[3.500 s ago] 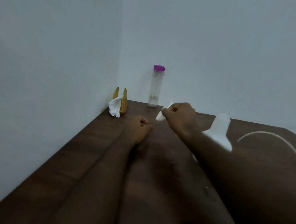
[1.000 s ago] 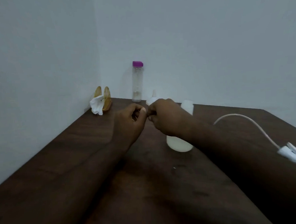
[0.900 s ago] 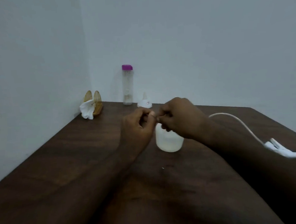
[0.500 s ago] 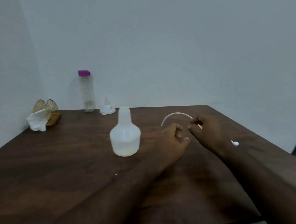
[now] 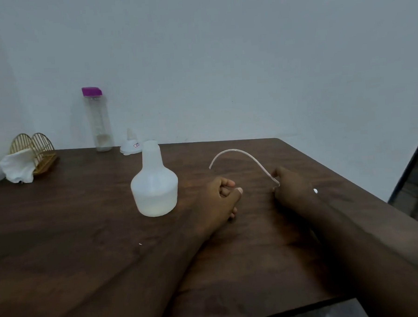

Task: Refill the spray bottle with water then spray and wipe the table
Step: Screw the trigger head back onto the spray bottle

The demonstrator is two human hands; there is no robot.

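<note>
One spray bottle (image 5: pixel 153 185) stands uncapped on the dark, wood-grained desk (image 5: pixel 62 238), left of centre. It is translucent white plastic, a squat bell-shaped body narrowing to a straight open neck, with a shallow pale layer at its bottom.

To its right, one thin, whitish dip tube (image 5: pixel 239 153) arcs up and over, its free end pointing down toward the desk. The right hand (image 5: pixel 292 190) is clenched around the tube's near end, and a small white bit shows at the hand's right edge. The left hand (image 5: pixel 219 199) lies between bottle and tube, fingers curled in, grasping nothing.

At the far edge by the wall stand one tall clear cylindrical water bottle (image 5: pixel 97 120) with a magenta cap and one small white funnel (image 5: pixel 129 145). Far left sits one gold wire holder (image 5: pixel 40 147) with two arched sides, and crumpled white tissue (image 5: pixel 18 166) spills from it.
</note>
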